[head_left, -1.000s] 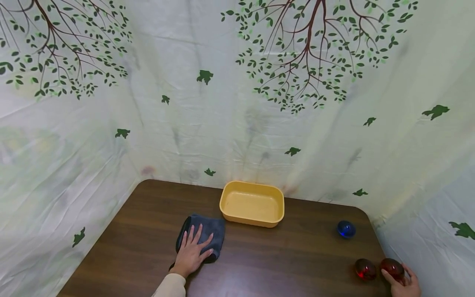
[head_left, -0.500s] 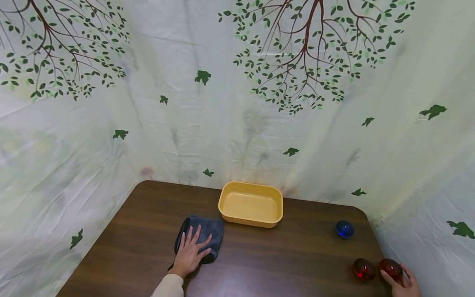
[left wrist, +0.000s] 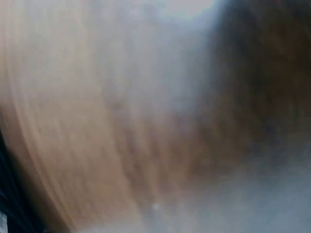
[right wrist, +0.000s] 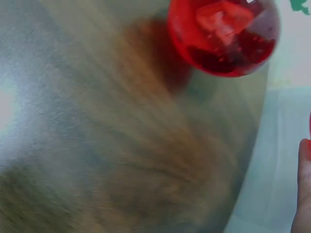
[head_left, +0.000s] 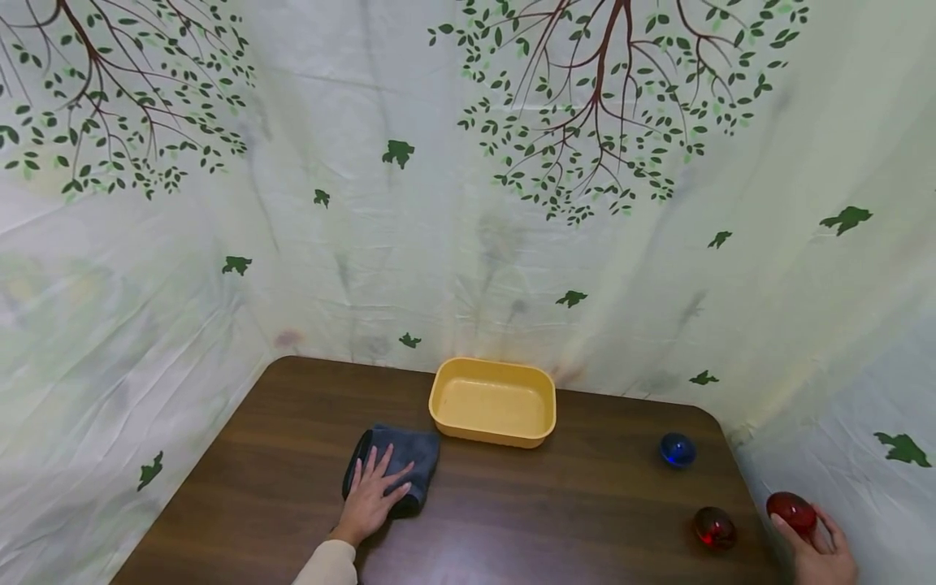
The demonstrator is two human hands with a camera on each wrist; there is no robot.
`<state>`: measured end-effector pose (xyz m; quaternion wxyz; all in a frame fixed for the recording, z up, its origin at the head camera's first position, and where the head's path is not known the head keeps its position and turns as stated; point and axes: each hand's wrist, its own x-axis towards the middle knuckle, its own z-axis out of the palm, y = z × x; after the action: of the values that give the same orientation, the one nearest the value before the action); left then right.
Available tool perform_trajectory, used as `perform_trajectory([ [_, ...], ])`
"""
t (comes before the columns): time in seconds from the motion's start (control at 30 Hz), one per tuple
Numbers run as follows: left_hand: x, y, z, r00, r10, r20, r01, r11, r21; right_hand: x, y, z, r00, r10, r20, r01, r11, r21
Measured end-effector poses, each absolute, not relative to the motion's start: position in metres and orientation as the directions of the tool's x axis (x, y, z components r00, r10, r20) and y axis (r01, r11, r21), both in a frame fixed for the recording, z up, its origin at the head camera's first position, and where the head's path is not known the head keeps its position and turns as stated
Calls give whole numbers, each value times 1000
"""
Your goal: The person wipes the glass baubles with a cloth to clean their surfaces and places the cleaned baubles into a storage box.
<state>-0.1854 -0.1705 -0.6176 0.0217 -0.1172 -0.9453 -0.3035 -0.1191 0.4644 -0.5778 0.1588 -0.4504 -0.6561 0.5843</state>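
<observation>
Leafy drape (head_left: 453, 252) is hanging behind brown table (head_left: 570, 508); left hand (head_left: 369, 497) lying spread on grey towel (head_left: 422, 447), right hand (head_left: 825, 551) pinching red ball (head_left: 790, 511).

pale, wrinkled wall sheeting (head_left: 439, 244) printed with leafy brown branches (head_left: 600, 81); round-cornered, dark-brown wood-grain table (head_left: 570, 479), soft white glare (head_left: 468, 561) on top.

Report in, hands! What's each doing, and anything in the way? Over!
Right grip: holding glassy, see-through red ball. Left grip: fingers spread on folded dark-blue cloth. Second glassy red ball apart, on brown wood-grain table; nothing seen blocking.
</observation>
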Motion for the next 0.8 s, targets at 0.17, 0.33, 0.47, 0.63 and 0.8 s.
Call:
perform_trajectory([
  [0.17,-187,-175,-616,-975,190,111,217,745,631,-124,462,-568,-549,775,-313,366,-113,-924],
  [0.33,-188,-178,-609,-986,155,67,156,677,720,-129,454,-564,-543,789,-287,265,-164,-950],
  [0.47,-187,-180,-602,-991,118,63,123,616,778,-132,447,-557,-543,794,-274,228,-175,-958],
  [0.63,-186,-178,-597,-998,30,63,70,541,838,-137,435,-545,-565,785,-256,197,-173,-965],
  [0.8,-187,-176,-589,-998,-52,32,6,434,901,-139,420,-538,-578,785,-223,144,-171,-975],
])
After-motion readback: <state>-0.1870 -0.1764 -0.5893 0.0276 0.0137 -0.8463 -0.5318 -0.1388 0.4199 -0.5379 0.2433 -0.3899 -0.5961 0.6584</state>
